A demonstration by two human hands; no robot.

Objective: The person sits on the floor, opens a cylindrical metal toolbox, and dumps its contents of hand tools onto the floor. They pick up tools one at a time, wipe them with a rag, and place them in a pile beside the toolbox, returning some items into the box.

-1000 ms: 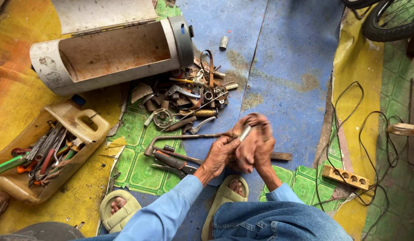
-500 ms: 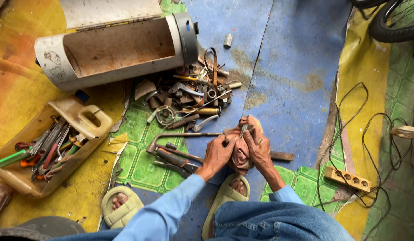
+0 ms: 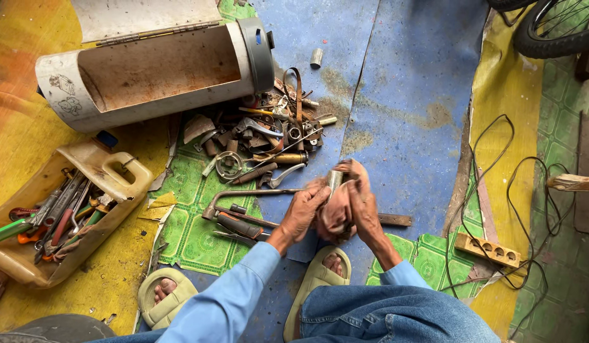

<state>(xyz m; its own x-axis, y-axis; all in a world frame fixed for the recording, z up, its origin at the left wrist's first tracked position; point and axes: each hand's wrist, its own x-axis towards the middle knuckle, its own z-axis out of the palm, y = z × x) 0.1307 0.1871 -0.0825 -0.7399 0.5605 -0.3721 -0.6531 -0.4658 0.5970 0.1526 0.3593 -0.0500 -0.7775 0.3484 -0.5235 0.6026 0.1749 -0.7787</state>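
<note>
Both hands have lifted a little; left hand (image 3: 304, 213) and right hand (image 3: 365, 213) seemingly squeeze a brownish cloth (image 3: 337, 213) around a small silver metal tube (image 3: 334, 180).

I sit on a floor covered by overlapping sheets: a worn blue sheet (image 3: 402, 82) in the middle, a yellow sheet (image 3: 18, 127) to the left, green patterned vinyl (image 3: 193, 209) beneath. At far right a bicycle wheel (image 3: 551, 32) shows. A black cable (image 3: 529, 190) loops on the right, near a wooden block with holes (image 3: 488, 249). Soft daylight falls evenly.
</note>
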